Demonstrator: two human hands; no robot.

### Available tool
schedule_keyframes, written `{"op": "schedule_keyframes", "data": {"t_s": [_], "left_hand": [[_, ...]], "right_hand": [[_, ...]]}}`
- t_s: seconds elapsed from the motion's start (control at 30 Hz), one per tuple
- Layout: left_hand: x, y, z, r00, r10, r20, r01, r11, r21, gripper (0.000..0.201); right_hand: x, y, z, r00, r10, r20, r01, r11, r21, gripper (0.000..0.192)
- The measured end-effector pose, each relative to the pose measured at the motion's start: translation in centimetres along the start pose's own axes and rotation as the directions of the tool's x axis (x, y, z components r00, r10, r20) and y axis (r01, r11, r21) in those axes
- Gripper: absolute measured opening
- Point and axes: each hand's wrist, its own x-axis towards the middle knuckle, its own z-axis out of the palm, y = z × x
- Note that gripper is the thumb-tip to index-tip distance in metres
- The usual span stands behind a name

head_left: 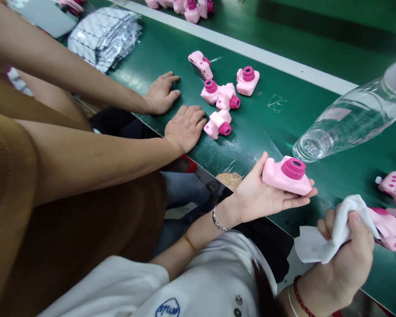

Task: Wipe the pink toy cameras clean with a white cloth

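Pink toy camera lay lens-up on open palm of left hand, fingers flat, no closed grip, over edge of green surface. Right hand fisted around white wipe cloth. Co-worker's hands rested near four loose cameras. Risk: unclasped camera could slide off palm when wiped. Clear bottle close above.

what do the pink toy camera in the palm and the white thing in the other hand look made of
Toy camera: likely soft matte silicone or rubbery plastic, with rounded edges and no glare. White cloth: thin, limp wipe or nonwoven fabric, judging by its folds and drape in the right hand.
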Motion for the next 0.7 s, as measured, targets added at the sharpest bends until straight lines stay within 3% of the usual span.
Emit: {"op": "schedule_keyframes", "data": {"t_s": [0.17, 0.23, 0.27, 0.33, 0.4, 0.43, 0.5, 0.53, 0.57, 0.63, 0.7], "left_hand": [[-0.1, 0.2, 0.4, 0.999, -0.008, -0.053, 0.006, 0.999, -0.05, 0.087], [-0.3, 0.2, 0.3, 0.999, -0.01, -0.038, 0.008, 0.998, -0.057, 0.085], [-0.3, 0.2, 0.2, 1.0, -0.012, -0.026, 0.01, 0.998, -0.056, 0.083], [-0.2, 0.1, -0.2, 1.0, 0.0, -0.004, 0.0, 0.999, -0.042, 0.079], [0.2, -0.2, -0.6, 1.0, 0.018, -0.014, -0.018, 1.0, -0.002, 0.077], [0.4, -0.4, -0.8, 0.999, 0.034, -0.033, -0.033, 0.999, 0.026, 0.077], [0.9, -0.8, -1.0, 0.994, 0.072, -0.08, -0.065, 0.995, 0.082, 0.074], [1.1, -0.9, -1.0, 0.991, 0.087, -0.1, -0.077, 0.992, 0.1, 0.071], [1.2, -1.0, -1.0, 0.988, 0.104, -0.11, -0.092, 0.99, 0.107, 0.069], [1.1, -0.9, -0.9, 0.99, 0.108, -0.092, -0.1, 0.991, 0.088, 0.07], [0.8, -0.4, -1.1, 0.997, 0.068, -0.023, -0.067, 0.996, 0.059, 0.076]], "right_hand": [[0.3, 0.9, -0.2, 0.996, -0.059, 0.067, 0.06, 0.998, -0.009, 0.032], [0.2, 1.6, -0.3, 0.996, -0.075, 0.04, 0.077, 0.996, -0.046, 0.027], [0.0, 1.9, -0.1, 0.993, -0.115, 0.002, 0.114, 0.99, -0.081, 0.023], [-0.6, 2.3, 0.7, 0.951, -0.309, -0.033, 0.297, 0.935, -0.191, 0.012], [-1.3, 2.4, 2.2, 0.82, -0.558, 0.132, 0.569, 0.765, -0.301, 0.003], [-1.6, 2.4, 3.0, 0.715, -0.645, 0.27, 0.698, 0.636, -0.329, 0.009], [-1.7, 2.6, 4.4, 0.518, -0.708, 0.48, 0.852, 0.376, -0.364, 0.019], [-1.6, 2.7, 4.8, 0.467, -0.714, 0.521, 0.874, 0.285, -0.393, 0.022], [-1.3, 2.8, 5.0, 0.448, -0.734, 0.511, 0.87, 0.226, -0.438, 0.023], [-0.4, 3.1, 4.8, 0.493, -0.77, 0.405, 0.818, 0.251, -0.518, 0.015], [0.4, 3.3, 3.8, 0.606, -0.765, 0.22, 0.731, 0.426, -0.532, 0.006]]}}
